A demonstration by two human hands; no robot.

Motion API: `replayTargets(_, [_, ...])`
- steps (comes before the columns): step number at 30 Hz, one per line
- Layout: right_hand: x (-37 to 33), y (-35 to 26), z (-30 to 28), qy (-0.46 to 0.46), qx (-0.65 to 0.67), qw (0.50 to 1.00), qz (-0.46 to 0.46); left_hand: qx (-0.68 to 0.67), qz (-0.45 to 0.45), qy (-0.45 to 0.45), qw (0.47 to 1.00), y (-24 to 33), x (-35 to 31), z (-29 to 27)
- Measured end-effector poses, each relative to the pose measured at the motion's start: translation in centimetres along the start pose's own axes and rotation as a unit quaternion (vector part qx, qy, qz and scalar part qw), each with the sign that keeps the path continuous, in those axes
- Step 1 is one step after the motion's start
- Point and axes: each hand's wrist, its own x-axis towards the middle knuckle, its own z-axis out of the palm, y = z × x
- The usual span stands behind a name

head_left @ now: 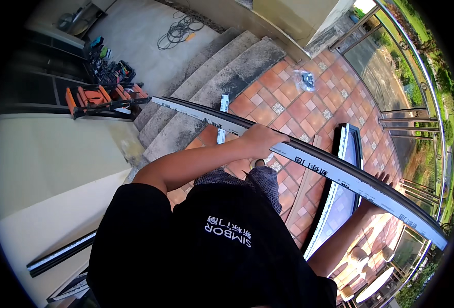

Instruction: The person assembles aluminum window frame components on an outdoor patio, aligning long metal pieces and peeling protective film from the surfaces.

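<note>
A long dark window-frame profile (pixel 319 160), with white printed film along its side, lies slantwise across my front, from upper left to lower right. My left hand (pixel 262 141) is closed over it near the middle, palm down. Farther along toward its right end, my right hand (pixel 378 192) grips it from below, with fingertips showing past the far edge. The profile's far left end reaches the orange-and-black folding stand (pixel 106 97); whether it rests there I cannot tell. Below the profile, a dark-framed panel (pixel 334 197) lies on the tiled floor.
Curved concrete steps (pixel 222 72) rise at the upper left, with tools (pixel 111 69) and a coiled cable (pixel 181 32) beyond. A metal railing (pixel 437 102) bounds the right. A plastic bag (pixel 305 80) sits on the tiles. More dark profiles (pixel 60 254) lean at the lower left.
</note>
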Motion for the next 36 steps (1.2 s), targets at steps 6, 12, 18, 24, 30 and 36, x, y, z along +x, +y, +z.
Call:
replayTargets(6, [10.5,7.2,4.8,0.092,-0.030,0.995,0.037,0.028,-0.071,0.021,0.997,-6.8,6.2,-2.8])
replayTargets(12, [17.0,15.3,9.9,0.108,-0.169,0.961,0.189,0.029,-0.159,-0.033,0.986,-13.0,12.1,-4.5])
replayTargets(18, [24.8,35.4,8.0,0.228,-0.417,0.851,0.221,0.003,-0.180,-0.053,0.982,-23.2,16.5,-2.3])
replayTargets(24, [26.9,53.5,4.8,0.289,-0.388,0.824,0.295,0.063,-0.251,-0.092,0.962,-35.8,19.6,3.5])
replayTargets(30, [28.8,66.3,0.0,0.243,-0.396,0.809,0.361,0.099,-0.259,-0.102,0.955,-49.3,23.0,12.3])
replayTargets(36, [29.7,74.8,-4.8,0.244,-0.405,0.798,0.374,0.107,-0.270,-0.135,0.947,-57.6,26.4,19.0])
